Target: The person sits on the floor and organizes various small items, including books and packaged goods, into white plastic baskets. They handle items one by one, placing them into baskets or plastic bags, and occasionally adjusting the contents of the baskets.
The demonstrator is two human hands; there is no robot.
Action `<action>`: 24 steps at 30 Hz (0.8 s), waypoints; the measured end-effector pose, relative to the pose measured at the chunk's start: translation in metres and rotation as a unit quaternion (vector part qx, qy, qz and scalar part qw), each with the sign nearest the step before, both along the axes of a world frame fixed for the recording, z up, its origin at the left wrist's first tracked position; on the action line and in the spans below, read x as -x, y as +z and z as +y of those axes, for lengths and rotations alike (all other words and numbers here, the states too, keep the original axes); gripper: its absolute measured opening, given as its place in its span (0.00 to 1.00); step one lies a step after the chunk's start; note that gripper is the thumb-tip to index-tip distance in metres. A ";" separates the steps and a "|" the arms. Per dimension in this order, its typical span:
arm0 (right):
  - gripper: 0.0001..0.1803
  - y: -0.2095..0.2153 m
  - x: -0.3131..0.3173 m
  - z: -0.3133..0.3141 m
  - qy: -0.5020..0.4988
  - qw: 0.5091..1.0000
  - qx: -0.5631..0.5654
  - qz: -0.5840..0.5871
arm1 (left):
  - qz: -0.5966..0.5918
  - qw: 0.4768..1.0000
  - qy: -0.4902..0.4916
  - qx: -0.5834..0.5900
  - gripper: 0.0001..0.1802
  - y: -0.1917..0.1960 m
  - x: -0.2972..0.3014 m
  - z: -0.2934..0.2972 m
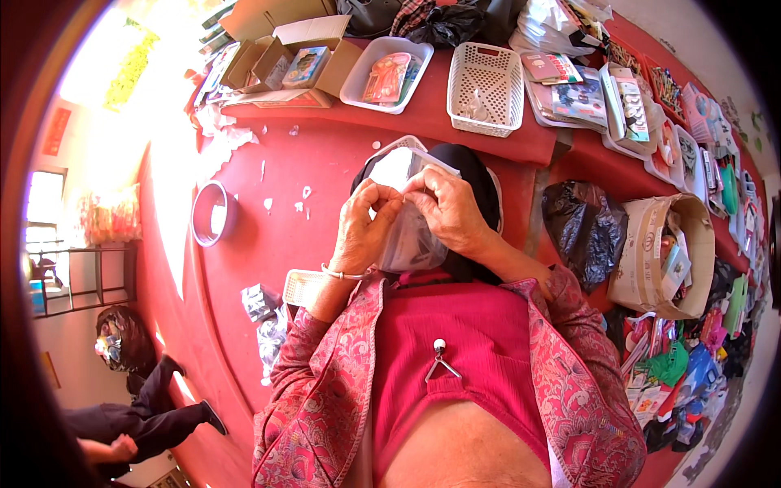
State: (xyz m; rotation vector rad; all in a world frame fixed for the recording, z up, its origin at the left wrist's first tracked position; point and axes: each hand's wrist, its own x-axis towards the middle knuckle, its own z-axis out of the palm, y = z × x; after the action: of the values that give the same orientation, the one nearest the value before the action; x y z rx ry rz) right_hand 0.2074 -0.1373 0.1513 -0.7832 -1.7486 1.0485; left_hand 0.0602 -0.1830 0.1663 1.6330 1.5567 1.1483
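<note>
My left hand [366, 224] and my right hand [453, 213] meet above my lap, thumbs and forefingers pinched together at the tips. Whatever small thing lies between the fingertips is too small to make out. Just under the hands rests a clear plastic bag or container [409, 241], cloudy and see-through. A white, flat-topped item [392, 168] shows beyond the left fingers, partly hidden by them. Behind it the rim of a white basket [407, 142] sticks out at the far edge of my dark-clothed knees.
A cardboard box [338, 69], white baskets [486, 122] and stacked packages line a red-covered ledge ahead. At right stand a black bag [579, 224] and a carton [643, 252]. A purple basin [213, 213] and paper scraps lie left. Another person's legs [150, 411] show lower left.
</note>
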 end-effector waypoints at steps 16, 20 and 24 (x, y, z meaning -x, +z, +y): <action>0.07 -0.013 0.007 -0.012 -0.104 0.980 -0.152 -0.079 | -0.037 0.999 0.002 0.026 0.03 -0.004 0.004 0.000; 0.07 -0.010 0.007 -0.014 -0.088 0.990 -0.098 -0.057 | -0.032 0.999 0.009 0.027 0.04 -0.002 0.003 0.000; 0.06 -0.011 0.007 -0.012 -0.041 0.997 0.059 0.017 | -0.020 0.999 0.017 0.023 0.04 0.001 0.002 -0.001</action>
State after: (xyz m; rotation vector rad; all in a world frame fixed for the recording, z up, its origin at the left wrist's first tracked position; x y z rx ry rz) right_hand 0.2001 -0.1496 0.1404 -0.8990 -1.6233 1.1114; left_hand 0.0578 -0.1837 0.1669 1.5496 1.5796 1.1485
